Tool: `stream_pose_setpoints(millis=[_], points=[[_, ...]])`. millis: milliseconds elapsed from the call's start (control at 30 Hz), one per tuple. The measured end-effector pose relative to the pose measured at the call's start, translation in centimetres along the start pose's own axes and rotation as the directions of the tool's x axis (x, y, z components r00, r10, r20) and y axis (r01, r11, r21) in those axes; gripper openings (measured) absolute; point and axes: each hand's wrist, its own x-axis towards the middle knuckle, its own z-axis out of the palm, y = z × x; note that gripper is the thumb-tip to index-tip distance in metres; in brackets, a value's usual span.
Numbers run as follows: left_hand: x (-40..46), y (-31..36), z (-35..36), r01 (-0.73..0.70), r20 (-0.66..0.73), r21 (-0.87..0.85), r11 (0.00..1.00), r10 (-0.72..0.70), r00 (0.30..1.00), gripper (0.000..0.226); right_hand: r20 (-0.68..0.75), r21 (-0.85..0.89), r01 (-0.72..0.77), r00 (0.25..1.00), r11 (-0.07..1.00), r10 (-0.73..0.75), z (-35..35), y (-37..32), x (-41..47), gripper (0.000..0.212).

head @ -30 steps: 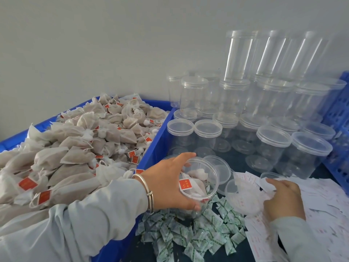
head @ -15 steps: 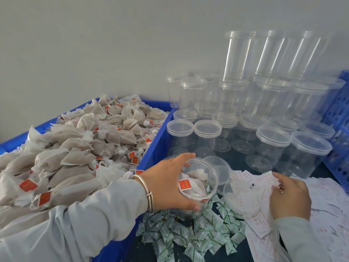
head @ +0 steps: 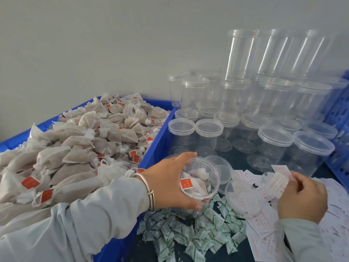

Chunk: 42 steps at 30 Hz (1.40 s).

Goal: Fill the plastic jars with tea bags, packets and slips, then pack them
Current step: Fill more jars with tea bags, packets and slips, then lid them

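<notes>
Just the one camera here, strapped to the person's head, looking forward and down across the worktop (head: 238, 159) from pretty close up. It's wide-angle, so the edges bend a bit. Grey wall (head: 113, 44) fills the top from 10 to 2 o'clock. The blue crate (head: 156, 140) of tea bags (head: 75, 148) sits at 9 o'clock, the stacked jars (head: 264, 103) at 1 to 2 o'clock. Both sleeves come in from 6 to 8 o'clock and 5 o'clock, so it's basically chest-distance from everything.
</notes>
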Motion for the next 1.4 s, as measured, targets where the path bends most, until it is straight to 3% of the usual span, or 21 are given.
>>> stream_pose_setpoints(millis=[167,300,633,733,800,900,1000,1167,1267,1400], points=[[0.0,0.0,0.0,-0.005,0.002,-0.002,1.0,0.005,1.0,0.11,0.035,0.044,-0.045,0.998,0.998,0.044,0.1,-0.2,0.0,0.018],[0.0,0.0,0.0,-0.006,0.005,-0.003,1.0,0.006,1.0,0.111,0.029,0.035,-0.037,0.999,0.999,0.036,-0.1,-0.3,-0.2,0.003],[0.0,-0.1,0.0,-0.007,0.006,0.001,1.0,0.007,1.0,0.11,0.05,0.168,-0.089,0.995,0.982,0.082,0.4,0.3,-0.1,0.029],[0.1,-0.1,0.1,-0.007,0.001,0.0,1.0,0.007,1.0,0.109,0.087,0.217,-0.006,0.996,0.976,-0.013,0.6,-0.8,-1.1,0.033],[0.2,-0.1,0.2,-0.008,-0.001,-0.003,1.0,0.008,1.0,0.107,0.075,0.261,0.147,0.982,0.954,-0.172,0.5,-2.2,-2.6,0.035],[0.2,-0.1,0.3,-0.013,-0.005,-0.011,1.0,0.013,1.0,0.107,0.026,0.304,0.445,0.88,0.842,-0.475,0.0,-4.6,-5.4,0.04],[0.2,-0.1,0.4,-0.024,-0.001,-0.029,0.999,0.024,1.0,0.108,0.018,0.396,0.603,0.749,0.692,-0.663,0.2,-5.3,-8.0,0.02],[0.2,-0.1,0.7,-0.046,-0.013,-0.036,0.998,0.046,0.999,0.107,0.024,0.392,0.621,0.731,0.679,-0.682,1.0,-5.4,-9.3,0.023],[0.3,-0.1,0.7,-0.061,-0.009,-0.027,0.998,0.061,0.998,0.106,0.024,0.394,0.665,0.683,0.634,-0.73,1.1,-5.2,-8.9,0.023],[0.4,-0.1,0.7,-0.075,-0.019,-0.013,0.997,0.074,0.997,0.104,0.111,0.368,0.699,0.621,0.613,-0.776,1.3,-5.3,-9.2,0.051]])
